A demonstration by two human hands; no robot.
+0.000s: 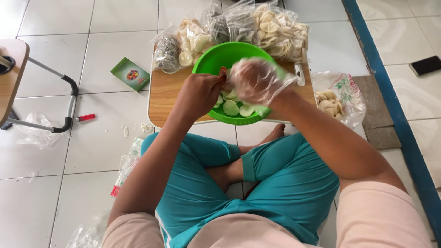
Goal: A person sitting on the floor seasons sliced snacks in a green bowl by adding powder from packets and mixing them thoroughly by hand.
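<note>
A green bowl (219, 57) with pale round crackers (231, 108) stands on a low wooden table (164, 94) in front of my crossed legs. My right hand (257, 80) is inside a clear plastic bag held over the bowl. My left hand (200, 92) pinches the rim of that bag at the bowl's left side. Both hands hover just above the crackers.
Several filled clear bags of crackers (275, 30) lie at the table's far edge. A printed bag of crackers (337, 98) sits right of the table. On the tiled floor are a green packet (130, 73), a red lighter (86, 117), loose plastic bags (34, 131) and a metal-legged table (11, 69) at left. A phone (426, 65) lies far right.
</note>
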